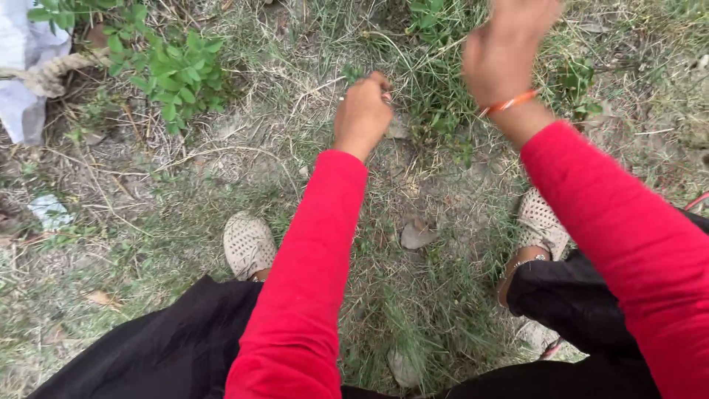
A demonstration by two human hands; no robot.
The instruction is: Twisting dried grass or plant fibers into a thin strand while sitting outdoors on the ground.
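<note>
I look down at patchy grass and bare soil between my two feet. My left hand (363, 112) reaches forward in a red sleeve, its fingers pinched shut around a small green weed sprig (354, 72) at the ground. My right hand (506, 46) is raised higher and blurred, seen from the back, with an orange bangle (508, 103) on the wrist; whether it holds anything is hidden. A clump of green weeds (436, 89) grows between the two hands.
A leafy green plant (173, 74) stands at the upper left beside a white sack and thick rope (44, 74). My two pale mesh shoes (247, 244) (540, 222) rest on the grass. Dry leaves and a paper scrap (50, 210) lie around.
</note>
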